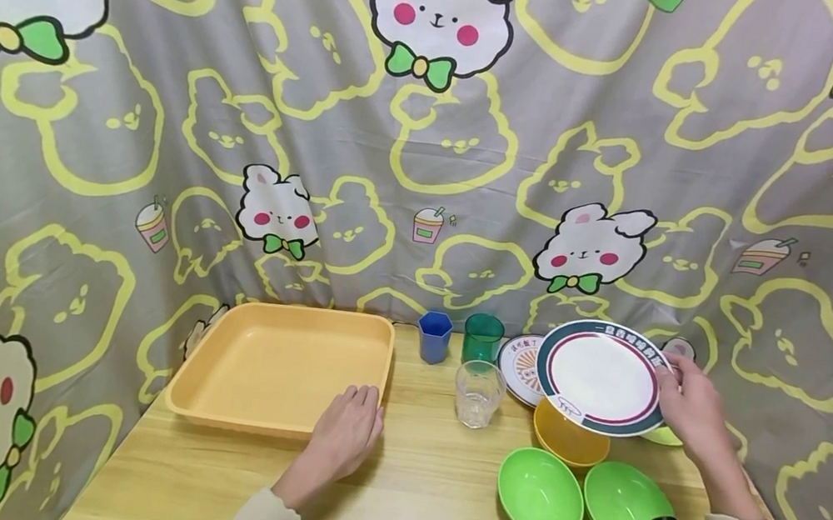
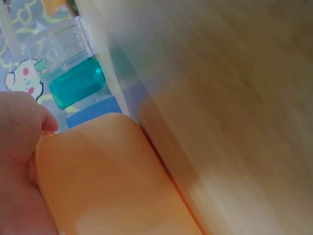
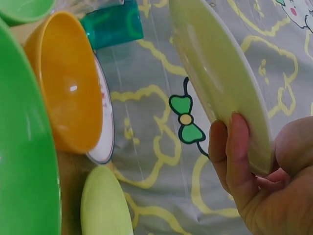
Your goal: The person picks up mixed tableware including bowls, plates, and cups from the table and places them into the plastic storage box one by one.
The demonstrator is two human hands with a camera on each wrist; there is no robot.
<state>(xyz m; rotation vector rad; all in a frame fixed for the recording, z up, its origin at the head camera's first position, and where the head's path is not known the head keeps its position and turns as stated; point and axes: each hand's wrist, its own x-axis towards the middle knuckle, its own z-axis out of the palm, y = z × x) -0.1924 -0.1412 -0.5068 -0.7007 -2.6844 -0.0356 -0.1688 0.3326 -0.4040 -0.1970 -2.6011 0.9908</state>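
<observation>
- Head view, right: a dark-green-rimmed plate [image 1: 604, 379] is gripped at its right edge by the right hand [image 1: 692, 405] and held above an orange bowl [image 1: 570, 444], which it partly hides.
- Head view, left: the near right corner of a yellow-orange tray [image 1: 278, 368] is grasped by the left hand [image 1: 347, 431]; the tray is set on the wooden surface [image 1: 412, 494].
- Head view, between and around: a blue cup [image 1: 434, 339], a green cup [image 1: 482, 339] and a clear glass [image 1: 476, 401] are placed between tray and plates; a printed plate [image 1: 519, 369] is partly covered from sight by the raised one. Two green bowls [image 1: 540, 495] are seated side by side, nearest the viewer.
- Left wrist view: the tray's rim is held by the left hand, its outer wall being shown.
- Right wrist view: the raised plate's pale underside is supported by fingers [image 3: 238, 154]; a yellow-green dish [image 3: 103, 205] is seen below.
</observation>
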